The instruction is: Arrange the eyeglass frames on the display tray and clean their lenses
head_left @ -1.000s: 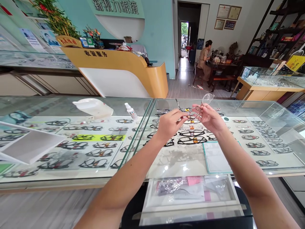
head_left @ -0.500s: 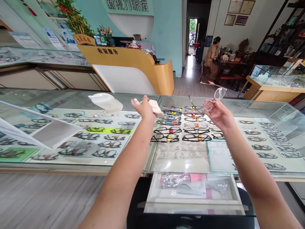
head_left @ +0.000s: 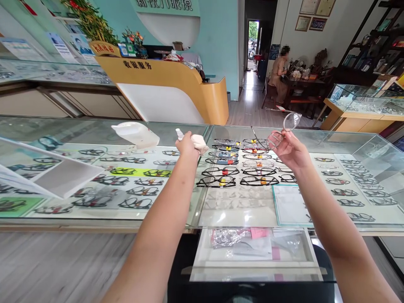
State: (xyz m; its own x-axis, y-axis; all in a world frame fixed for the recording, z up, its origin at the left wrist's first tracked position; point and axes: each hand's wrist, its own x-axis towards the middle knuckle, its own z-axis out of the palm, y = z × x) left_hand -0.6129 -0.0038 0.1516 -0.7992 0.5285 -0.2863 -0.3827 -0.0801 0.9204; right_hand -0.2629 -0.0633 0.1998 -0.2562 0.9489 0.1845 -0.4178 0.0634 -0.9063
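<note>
My left hand [head_left: 187,145] is closed above the glass counter. A crumpled white cloth [head_left: 199,144] sticks out on its right side, and a small white nozzle-like tip [head_left: 179,134] pokes up on its left; the rest of that object is hidden by the fingers. Raised over the counter, my right hand [head_left: 295,153] pinches a pair of eyeglasses [head_left: 292,122] by the thin, light frame near the bridge. One lens stands above the fingers, the other to their left, and the temples stretch out away from me. Several rows of eyeglass frames [head_left: 224,171] lie below, between the hands.
A translucent white plastic container [head_left: 137,134] and a white open box [head_left: 66,174] stand on the display counter [head_left: 195,202] at left. A teal-edged sheet [head_left: 290,206] lies to the right. Nearer me is a drawer [head_left: 255,265] holding plastic bags. A person [head_left: 277,78] sits at a far desk.
My left hand has shifted slightly left with the cloth and turned, so the white tip stands out more. My right hand holds the eyeglasses nearly still. The view has shifted a little.
</note>
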